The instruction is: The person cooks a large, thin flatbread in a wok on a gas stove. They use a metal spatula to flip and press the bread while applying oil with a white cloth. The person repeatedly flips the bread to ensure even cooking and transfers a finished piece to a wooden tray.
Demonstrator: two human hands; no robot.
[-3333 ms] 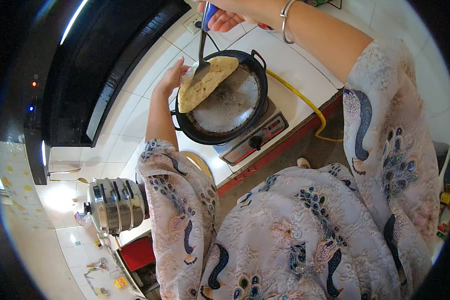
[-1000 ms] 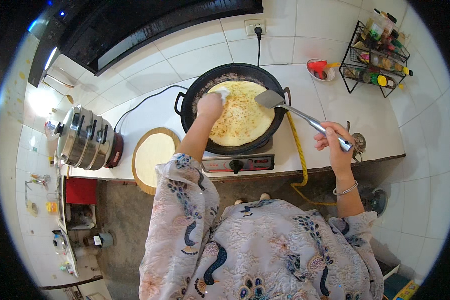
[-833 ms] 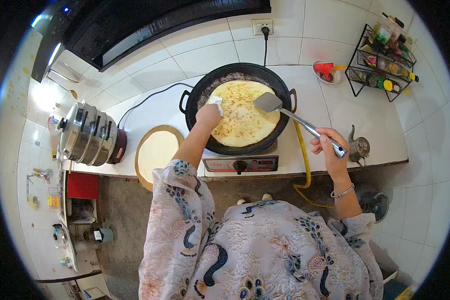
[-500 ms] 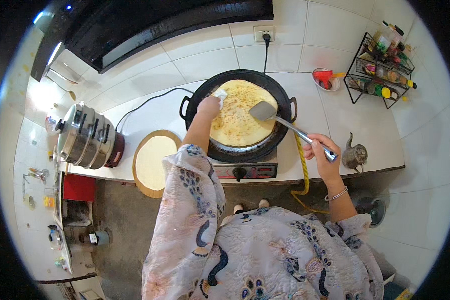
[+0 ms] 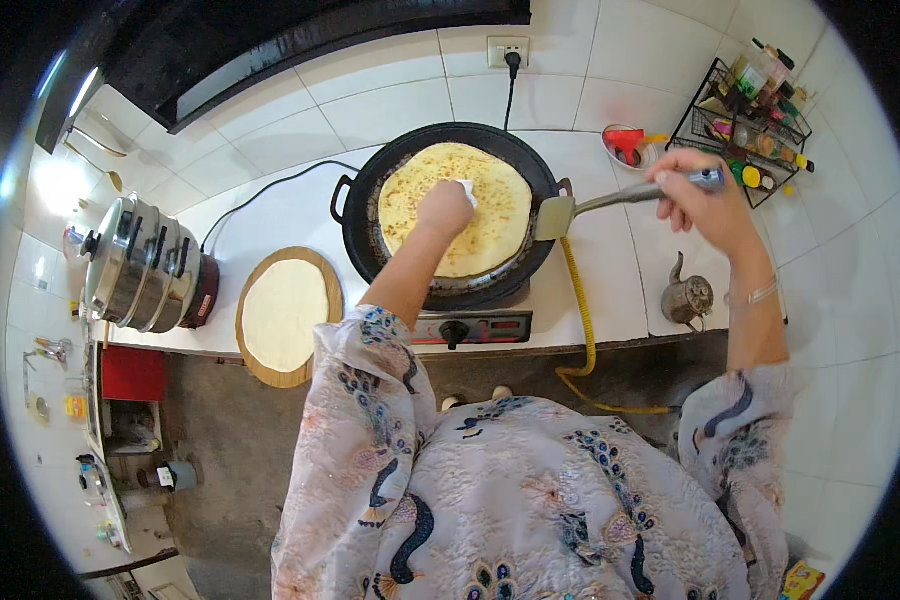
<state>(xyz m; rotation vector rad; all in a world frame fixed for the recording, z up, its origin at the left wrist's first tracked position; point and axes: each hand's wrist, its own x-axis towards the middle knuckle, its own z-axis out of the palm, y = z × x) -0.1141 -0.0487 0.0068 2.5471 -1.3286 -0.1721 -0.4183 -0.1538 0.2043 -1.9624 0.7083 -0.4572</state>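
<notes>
A large round flatbread (image 5: pixel 505 230), pale with browned patches, lies in a black two-handled pan (image 5: pixel 355 235) on a countertop burner (image 5: pixel 500 327). Over the middle of the bread is my left hand (image 5: pixel 444 208), fingers closed on a crumpled white tissue (image 5: pixel 469 190) that partly shows beyond them. My right hand (image 5: pixel 708 200) grips the steel handle of a spatula (image 5: pixel 555 217). Its flat blade is at the pan's right rim, off the bread; whether it touches the rim I cannot tell. To the pan's left, a rolled-out dough round (image 5: pixel 286 315) sits on a round wooden board (image 5: pixel 257 365).
A stacked steamer pot (image 5: pixel 145 265) stands at the left of the counter. On the right are a metal oil pot (image 5: pixel 687 298), a bowl with a red item (image 5: pixel 625 143) and a bottle rack (image 5: pixel 750 125). A yellow hose (image 5: pixel 582 320) hangs over the front edge.
My right hand has swung the spatula right and up, from over the bread to the pan's rim. My left hand has moved with the tissue from the bread's left edge to its middle.
</notes>
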